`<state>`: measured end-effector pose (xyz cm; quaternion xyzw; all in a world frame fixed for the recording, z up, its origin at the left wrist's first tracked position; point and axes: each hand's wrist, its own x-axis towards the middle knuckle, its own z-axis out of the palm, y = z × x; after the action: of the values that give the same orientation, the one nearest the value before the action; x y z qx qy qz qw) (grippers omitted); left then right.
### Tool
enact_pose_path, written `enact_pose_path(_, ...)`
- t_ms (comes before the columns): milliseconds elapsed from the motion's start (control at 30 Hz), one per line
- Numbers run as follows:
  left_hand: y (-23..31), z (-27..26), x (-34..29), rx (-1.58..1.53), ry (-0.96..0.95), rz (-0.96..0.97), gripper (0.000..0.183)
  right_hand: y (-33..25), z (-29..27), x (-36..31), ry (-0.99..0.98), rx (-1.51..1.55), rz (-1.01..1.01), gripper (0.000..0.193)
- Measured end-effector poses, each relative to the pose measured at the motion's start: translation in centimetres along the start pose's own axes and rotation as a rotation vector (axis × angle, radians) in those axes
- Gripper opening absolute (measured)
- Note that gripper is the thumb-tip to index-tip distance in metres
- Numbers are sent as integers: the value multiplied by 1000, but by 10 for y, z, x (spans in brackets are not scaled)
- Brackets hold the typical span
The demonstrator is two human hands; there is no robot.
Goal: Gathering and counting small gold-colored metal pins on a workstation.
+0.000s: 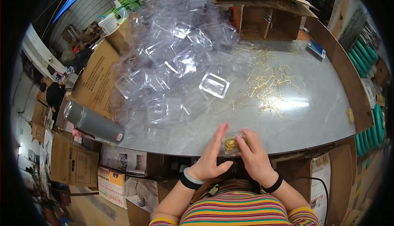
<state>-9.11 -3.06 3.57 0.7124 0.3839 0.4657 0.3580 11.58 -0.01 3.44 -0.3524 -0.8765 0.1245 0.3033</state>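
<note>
At the table's near edge lies a small clear plastic box [231, 144] filled with gold wire hooks. My right hand [255, 156] has its fingers bent over the box's right side and grips it. To the left of the box is my left hand [210, 157], open, its fingers stretched out and the thumb apart. Whether its fingertips touch the box I cannot tell. Loose gold wire hooks [266, 87] are scattered on the grey tabletop [324, 86] beyond. An empty clear plastic box half [214, 85] sits at the edge of a large heap of clear plastic boxes [180, 33].
A grey thermos [94, 122] lies tilted at the table's left edge by a cardboard flap [96, 78]. An open cardboard box [269, 22] with more gold wire on top stands at the back. A blue packet [316, 48] lies near the brown right-hand rim [344, 70].
</note>
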Motion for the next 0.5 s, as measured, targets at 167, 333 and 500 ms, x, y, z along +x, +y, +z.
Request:
enact_pose_path(167, 0, 7, 0, 480, 5, 27, 75, 1, -3, -3, -75, -204, 35, 63)
enact_pose_path(333, -4, 27, 2, 718, 13, 56, 66, 3, -10, -8, -66, -75, 76, 68)
enact_pose_path(500, -7, 30, 0, 828, 35, 93, 66, 7, -18, -5, -133, -143, 22, 72)
